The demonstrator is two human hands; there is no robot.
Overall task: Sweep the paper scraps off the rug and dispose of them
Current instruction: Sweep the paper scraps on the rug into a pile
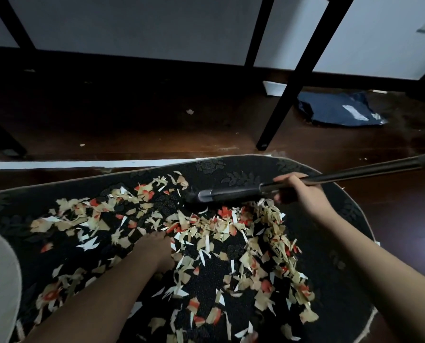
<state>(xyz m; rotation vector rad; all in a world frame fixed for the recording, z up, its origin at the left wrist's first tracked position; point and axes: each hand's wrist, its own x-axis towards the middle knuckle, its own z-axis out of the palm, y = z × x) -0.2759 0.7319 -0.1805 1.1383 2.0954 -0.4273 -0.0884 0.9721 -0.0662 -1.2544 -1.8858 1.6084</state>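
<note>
Right hand [298, 194] wrapped round the broom handle [342, 173] at 2 o'clock; left hand [154, 248] flat on the dark rug [231, 167], fingers straight, among paper scraps [268, 243] spread from 9 to 5 o'clock

Paper scraps [206, 233] litter the rug [231, 167] across mid-frame. Bare dark floor [132, 115] lies open along the upper half, broken by a black furniture leg [278, 112] at centre right and a blue bag [337, 110] just beyond it, upper right.
</note>
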